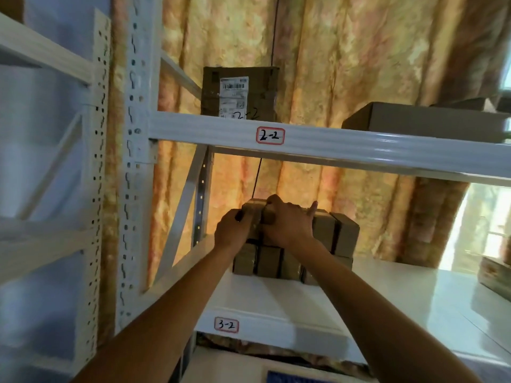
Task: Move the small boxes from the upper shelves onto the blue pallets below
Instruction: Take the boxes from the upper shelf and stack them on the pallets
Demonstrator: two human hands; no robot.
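Observation:
A stack of small brown cardboard boxes [343, 239] stands in two layers on the white shelf labelled 3-2 [345, 308]. My left hand [231, 233] grips the left side of a top small box [253, 210] at the stack's left end. My right hand [287, 222] curls over the top of the same box, with one finger pointing up toward the back. Both forearms reach up from the bottom of the view. Parts of the upper layer are hidden behind my hands.
Above, the shelf beam labelled 2-2 [331, 142] carries a larger taped carton with a shipping label [240, 92] and a pale box [425, 117] at the right. White perforated uprights [132, 161] stand at left. A patterned curtain [345, 51] hangs behind. A blue patch [293, 377] shows at bottom.

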